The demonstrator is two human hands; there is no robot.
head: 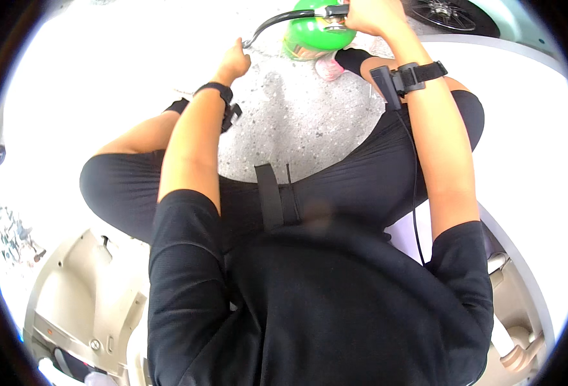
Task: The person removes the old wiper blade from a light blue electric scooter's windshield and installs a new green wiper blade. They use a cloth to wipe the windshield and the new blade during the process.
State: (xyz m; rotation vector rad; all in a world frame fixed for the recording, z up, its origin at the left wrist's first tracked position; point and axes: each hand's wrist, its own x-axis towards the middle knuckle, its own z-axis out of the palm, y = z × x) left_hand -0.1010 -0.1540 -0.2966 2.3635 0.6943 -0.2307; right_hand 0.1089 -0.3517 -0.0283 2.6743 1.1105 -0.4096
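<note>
A green fire extinguisher (313, 38) stands on the speckled grey floor at the top of the view, its top cut off by the frame. From its valve a black hose (281, 18) curves towards my left. My left hand (234, 62) grips the far end of that hose, where a grey metal tip shows at the thumb. At the black handle (337, 10) on the extinguisher's head, my right hand (373, 18) is closed; its fingers are partly hidden by the frame edge. A label on the cylinder's lower side is too blurred to read.
My bent legs (119, 193) spread to both sides of the floor (284, 116), with a pink and white shoe (329, 67) by the cylinder. A spoked wheel (440, 10) is at upper right. Beige plastic trim (71, 289) lies lower left. A thin cable (415, 193) runs along my right arm.
</note>
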